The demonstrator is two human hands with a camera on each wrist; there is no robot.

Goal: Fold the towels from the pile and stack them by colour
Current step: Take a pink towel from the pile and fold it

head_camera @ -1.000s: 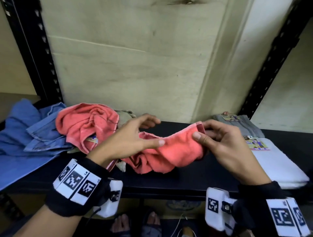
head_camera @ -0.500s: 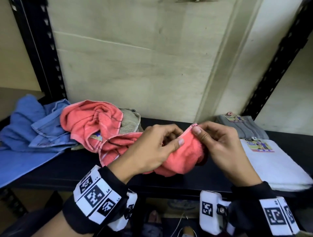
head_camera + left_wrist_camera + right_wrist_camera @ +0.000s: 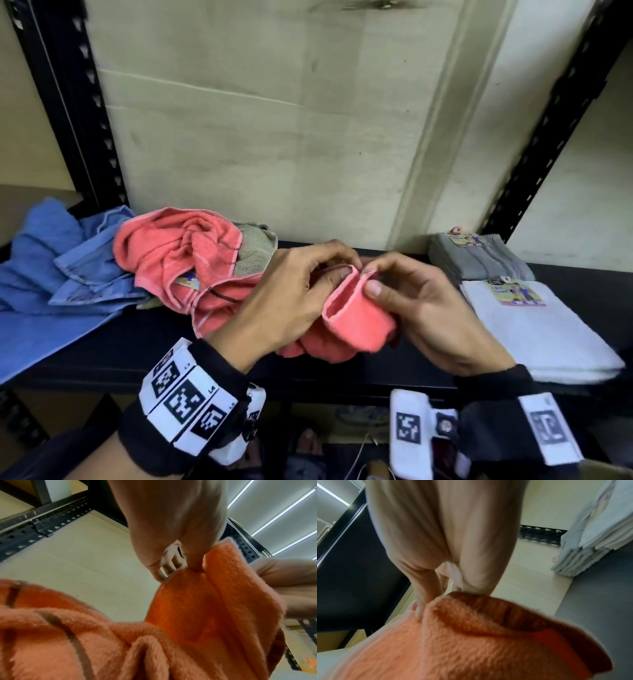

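Observation:
Both hands hold one coral-pink towel just above the black shelf. My left hand pinches its top edge, and my right hand pinches the same edge right beside it, thumbs almost touching. The towel's loose end trails left toward the pile. From below, the left wrist view shows the towel hanging from my fingertips. In the right wrist view the towel fills the lower half. The pile at the back left holds another pink towel, a beige towel and blue cloth.
A folded grey stack and a folded white stack, both with paper labels, sit at the right of the shelf. Black perforated uprights frame the bay. A pale wall lies close behind. Bare feet show below the shelf edge.
My left hand slid right along the towel's edge until it met my right hand. The stretched towel has bunched into a hanging fold between the two hands.

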